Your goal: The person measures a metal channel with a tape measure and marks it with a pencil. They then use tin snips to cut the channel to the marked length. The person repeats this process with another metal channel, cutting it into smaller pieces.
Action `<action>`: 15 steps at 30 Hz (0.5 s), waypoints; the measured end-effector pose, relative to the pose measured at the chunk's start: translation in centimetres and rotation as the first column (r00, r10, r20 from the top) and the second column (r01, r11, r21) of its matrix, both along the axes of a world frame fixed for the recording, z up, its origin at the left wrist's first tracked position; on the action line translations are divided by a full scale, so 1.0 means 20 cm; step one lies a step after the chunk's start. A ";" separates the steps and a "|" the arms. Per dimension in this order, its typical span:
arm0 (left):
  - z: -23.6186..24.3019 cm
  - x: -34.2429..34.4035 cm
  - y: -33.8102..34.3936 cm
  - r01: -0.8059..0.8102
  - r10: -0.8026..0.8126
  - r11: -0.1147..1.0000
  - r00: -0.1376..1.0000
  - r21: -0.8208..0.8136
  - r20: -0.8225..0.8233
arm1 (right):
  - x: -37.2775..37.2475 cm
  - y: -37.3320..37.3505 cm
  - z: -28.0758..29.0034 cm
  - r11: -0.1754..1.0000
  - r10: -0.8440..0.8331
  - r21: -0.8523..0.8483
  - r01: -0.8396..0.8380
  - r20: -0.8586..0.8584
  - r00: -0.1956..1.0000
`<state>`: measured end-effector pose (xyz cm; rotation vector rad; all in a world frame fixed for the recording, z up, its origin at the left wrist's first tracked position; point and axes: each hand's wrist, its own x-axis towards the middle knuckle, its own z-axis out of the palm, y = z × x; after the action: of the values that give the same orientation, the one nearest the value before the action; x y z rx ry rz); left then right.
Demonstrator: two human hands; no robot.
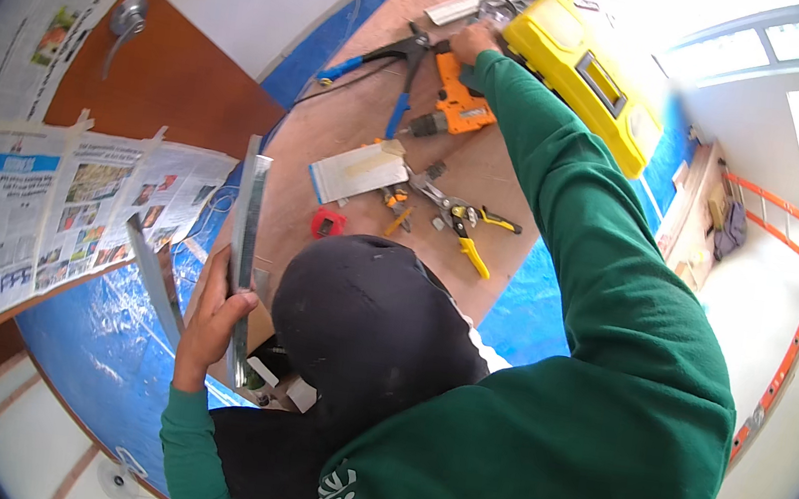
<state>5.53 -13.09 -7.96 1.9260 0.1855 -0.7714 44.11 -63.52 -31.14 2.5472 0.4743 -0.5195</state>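
Observation:
My left hand [212,316] is closed round a long silvery metal channel [248,209], its thumb lying across the front. A second metal strip [154,273] slants up beside the hand; whether the two are joined is hidden. My right arm stretches far forward over the floor board. At its end my right hand [472,42] looks closed, by the base of an orange cordless drill [461,104] and next to a yellow toolbox [594,78]. What its fingers hold, if anything, I cannot make out. A black tool with blue handles [407,54] lies just left of the drill.
Yellow-handled snips [468,228], a red tape measure [327,223] and a pale flat box [359,172] lie on the brown board [290,164]. Blue sheeting [527,312] surrounds it. A newspaper-covered door [182,59] stands left, an orange ladder [792,332] right.

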 end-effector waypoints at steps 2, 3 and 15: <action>0.00 -0.02 0.00 0.016 -0.016 1.000 0.999 0.021 0.043 | 0.13 -0.02 -0.12 0.965 -0.139 0.233 0.122 0.057 0.989; -0.01 -0.03 0.01 0.053 -0.061 0.996 0.991 0.069 0.120 | 0.16 -0.04 -0.14 0.987 -0.068 0.155 0.044 0.151 0.986; -0.42 0.14 0.12 0.339 -0.380 0.831 0.925 0.442 0.006 | -0.47 0.07 0.71 -0.255 -0.645 0.883 0.395 -0.459 0.611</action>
<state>8.26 -10.64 -16.30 2.4634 -0.0801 -0.9424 34.67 -62.07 -17.03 4.1607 -0.9848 -0.0901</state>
